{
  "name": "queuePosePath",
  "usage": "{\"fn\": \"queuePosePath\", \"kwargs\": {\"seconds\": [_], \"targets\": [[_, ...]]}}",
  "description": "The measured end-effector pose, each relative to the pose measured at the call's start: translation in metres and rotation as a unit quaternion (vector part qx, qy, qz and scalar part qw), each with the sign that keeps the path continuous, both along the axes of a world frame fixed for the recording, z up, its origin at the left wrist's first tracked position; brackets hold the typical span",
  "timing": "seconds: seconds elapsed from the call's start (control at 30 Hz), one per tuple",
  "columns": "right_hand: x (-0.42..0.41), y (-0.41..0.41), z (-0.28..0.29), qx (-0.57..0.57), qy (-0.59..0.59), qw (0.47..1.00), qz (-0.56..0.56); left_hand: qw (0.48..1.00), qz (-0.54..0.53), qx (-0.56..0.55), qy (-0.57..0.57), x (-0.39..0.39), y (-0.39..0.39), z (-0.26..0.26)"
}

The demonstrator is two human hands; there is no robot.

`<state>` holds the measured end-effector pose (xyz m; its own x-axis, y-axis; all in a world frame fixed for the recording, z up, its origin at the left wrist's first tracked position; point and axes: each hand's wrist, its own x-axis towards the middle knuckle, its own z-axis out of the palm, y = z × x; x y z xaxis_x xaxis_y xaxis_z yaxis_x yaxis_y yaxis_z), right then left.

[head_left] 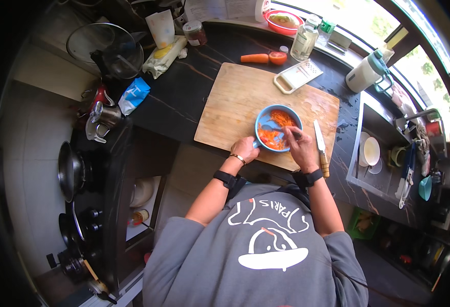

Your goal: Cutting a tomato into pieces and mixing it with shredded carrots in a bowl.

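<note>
My left hand [245, 149] grips the short handle of a blue bowl [258, 122], which stands on a wooden cutting board [225, 103]. Inside lie heaps of shredded carrot [281, 118], with some paler red bits among the lower heap. My right hand [300, 147] is over the bowl's right side, its fingers closed on a dark-handled utensil [296, 135] whose end reaches in between the heaps. To the right of my right hand, a knife [320, 138] with a wooden handle rests on the board. A white grater [298, 75] lies across the board's far edge.
Beyond the board are a carrot piece [254, 58], a cut tomato [278, 58] and a glass bottle [304, 40]. A pitcher [363, 73] stands near the sink [353, 153], which holds a white bowl [371, 151]. At left are a blue packet [134, 95] and a glass lid [106, 46].
</note>
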<state>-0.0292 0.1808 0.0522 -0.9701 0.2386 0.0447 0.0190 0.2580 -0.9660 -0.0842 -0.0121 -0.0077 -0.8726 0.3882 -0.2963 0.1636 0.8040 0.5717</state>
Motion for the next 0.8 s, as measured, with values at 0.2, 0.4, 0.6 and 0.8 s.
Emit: {"fn": "queuePosePath", "kwargs": {"seconds": [0.2,0.4,0.6,0.8], "targets": [[0.014,0.036,0.033,0.166,-0.034,0.985,-0.025,0.999,0.018,-0.014,-0.031,0.002,-0.001,0.004],[-0.007,0.01,0.008,0.047,0.024,0.999,-0.009,1.0,0.006,-0.007,-0.023,0.0,0.001,0.008],[0.016,0.029,0.028,0.178,-0.018,0.984,-0.022,0.999,0.015,-0.011,-0.036,0.002,0.0,0.009],[-0.011,0.017,0.02,0.154,0.038,0.985,-0.073,1.0,0.009,-0.011,-0.026,0.001,0.001,0.007]]}}
